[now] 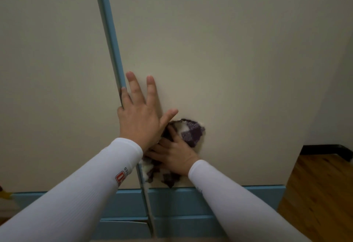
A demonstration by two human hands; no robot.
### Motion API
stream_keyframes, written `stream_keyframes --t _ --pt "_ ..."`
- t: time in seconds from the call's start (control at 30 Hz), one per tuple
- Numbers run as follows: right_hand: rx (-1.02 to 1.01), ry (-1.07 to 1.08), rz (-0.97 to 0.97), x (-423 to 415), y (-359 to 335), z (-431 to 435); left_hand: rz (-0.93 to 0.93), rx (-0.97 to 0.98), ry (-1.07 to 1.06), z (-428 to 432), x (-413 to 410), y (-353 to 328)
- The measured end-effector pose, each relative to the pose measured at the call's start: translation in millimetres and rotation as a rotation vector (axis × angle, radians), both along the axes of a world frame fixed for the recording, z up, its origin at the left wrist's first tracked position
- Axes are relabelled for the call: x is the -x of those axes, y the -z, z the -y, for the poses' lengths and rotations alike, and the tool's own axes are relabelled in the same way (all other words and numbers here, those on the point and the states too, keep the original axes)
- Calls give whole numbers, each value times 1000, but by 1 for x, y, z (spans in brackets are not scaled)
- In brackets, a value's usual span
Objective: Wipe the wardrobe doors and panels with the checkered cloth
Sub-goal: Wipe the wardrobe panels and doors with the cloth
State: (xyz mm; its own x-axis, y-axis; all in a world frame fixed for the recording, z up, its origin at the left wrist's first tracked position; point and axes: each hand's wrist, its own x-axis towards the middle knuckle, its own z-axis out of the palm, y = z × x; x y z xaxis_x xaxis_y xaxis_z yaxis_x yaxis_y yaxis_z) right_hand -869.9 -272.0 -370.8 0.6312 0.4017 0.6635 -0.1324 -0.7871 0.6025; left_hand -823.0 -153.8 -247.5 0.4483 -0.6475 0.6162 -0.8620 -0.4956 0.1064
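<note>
A cream wardrobe door (219, 60) fills the view, with a blue edge strip (109, 37) running down its left side. My left hand (140, 114) lies flat on the door with straight, spread fingers, its little finger on the blue strip. Just below and to the right, my right hand (174, 155) presses the purple-and-white checkered cloth (190, 131) against the lower part of the door. The cloth bunches out above and below the hand. My left hand overlaps part of the right hand's fingers.
A second cream panel (47, 70) lies left of the strip. A blue base board (177, 205) runs under the doors. Wooden floor (321, 194) and a black skirting edge (328, 149) show at the right, beside a pale wall (340, 89).
</note>
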Motion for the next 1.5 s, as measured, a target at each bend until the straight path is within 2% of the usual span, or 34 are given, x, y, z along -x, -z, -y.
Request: stream_keyframes --t 0.1,0.4,0.63,0.83,1.0,1.33,1.5 --pt "39 11 60 8 -23 6 -15 5 8 -3 0 -1" --pt "26 325 371 64 -113 33 -71 70 61 -7 0 -6" --pt "-249 495 512 125 -56 68 -164 172 122 -8 3 -4" --pt "-404 541 406 139 13 61 -211 207 143 -6 5 -2" --pt "-323 502 239 116 44 44 -154 160 123 -8 1 -2" --pt "-141 425 74 85 36 29 -33 91 63 -11 -4 1" --pt "-207 457 158 114 36 54 29 83 60 -9 -10 6"
